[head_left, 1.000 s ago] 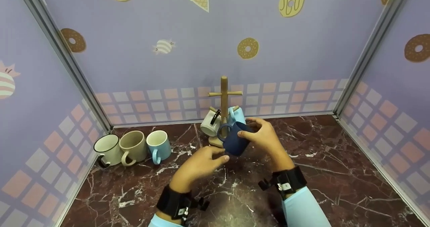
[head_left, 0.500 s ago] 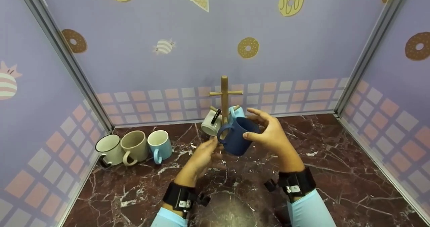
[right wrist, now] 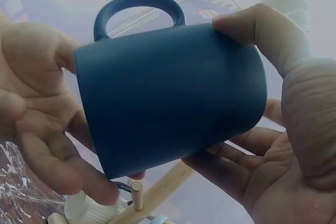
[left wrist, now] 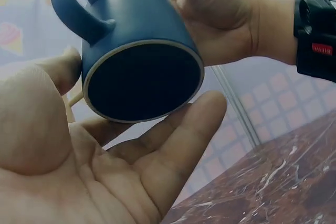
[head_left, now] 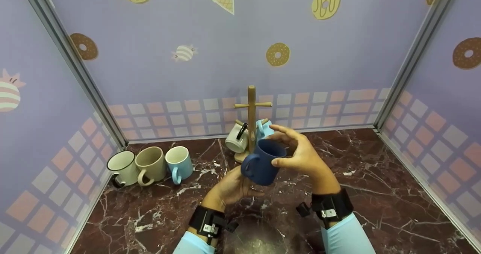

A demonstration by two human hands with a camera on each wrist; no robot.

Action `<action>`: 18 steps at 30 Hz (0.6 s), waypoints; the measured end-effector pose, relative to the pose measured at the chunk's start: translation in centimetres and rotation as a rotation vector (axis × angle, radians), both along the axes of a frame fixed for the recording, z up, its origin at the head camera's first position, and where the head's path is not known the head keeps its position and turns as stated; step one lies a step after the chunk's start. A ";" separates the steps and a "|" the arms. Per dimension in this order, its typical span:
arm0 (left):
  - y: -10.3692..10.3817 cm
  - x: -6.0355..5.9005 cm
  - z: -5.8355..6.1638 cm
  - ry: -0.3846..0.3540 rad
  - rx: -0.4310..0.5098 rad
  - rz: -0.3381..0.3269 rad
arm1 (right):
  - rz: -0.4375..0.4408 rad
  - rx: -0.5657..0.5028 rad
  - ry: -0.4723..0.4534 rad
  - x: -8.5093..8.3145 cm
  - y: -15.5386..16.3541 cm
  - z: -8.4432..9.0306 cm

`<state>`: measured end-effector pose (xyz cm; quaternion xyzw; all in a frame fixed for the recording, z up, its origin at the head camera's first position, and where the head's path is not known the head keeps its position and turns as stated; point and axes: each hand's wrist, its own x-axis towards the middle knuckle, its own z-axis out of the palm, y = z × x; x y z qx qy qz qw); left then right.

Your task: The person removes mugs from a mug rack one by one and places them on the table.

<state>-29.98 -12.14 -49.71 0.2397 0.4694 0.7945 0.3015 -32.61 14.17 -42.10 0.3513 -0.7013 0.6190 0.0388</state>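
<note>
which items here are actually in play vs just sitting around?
In play:
- dark blue mug, gripped by right hand
- left hand, open palm under its base
- wooden mug tree behind

Sitting around:
- three mugs in the left corner
- two mugs hung on the tree

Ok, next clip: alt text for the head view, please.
A right hand grips a dark blue mug above a marble counter, with the left hand open just beneath it. Behind stands a wooden mug tree holding two mugs; three more mugs sit at left.
</note>
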 end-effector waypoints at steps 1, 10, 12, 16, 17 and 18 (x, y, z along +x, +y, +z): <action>0.0 0.0 -0.1 -0.001 0.004 -0.017 | 0.016 -0.003 0.010 0.0 0.0 0.0; 0.1 -0.2 -0.6 0.005 0.108 -0.012 | 0.109 -0.034 -0.019 -0.2 -0.3 -0.6; 0.0 -0.2 -0.6 0.016 0.133 0.011 | 0.124 -0.056 -0.046 -0.3 -0.3 -0.7; -0.3 -0.2 -0.2 0.031 0.140 0.113 | 0.120 -0.090 -0.075 -0.4 -0.4 -0.8; -0.4 -0.2 0.0 0.037 0.135 0.147 | 0.104 -0.085 -0.070 -0.4 -0.4 -0.7; -0.4 -0.1 0.2 0.038 0.132 0.181 | 0.084 -0.072 -0.064 -0.4 -0.5 -0.7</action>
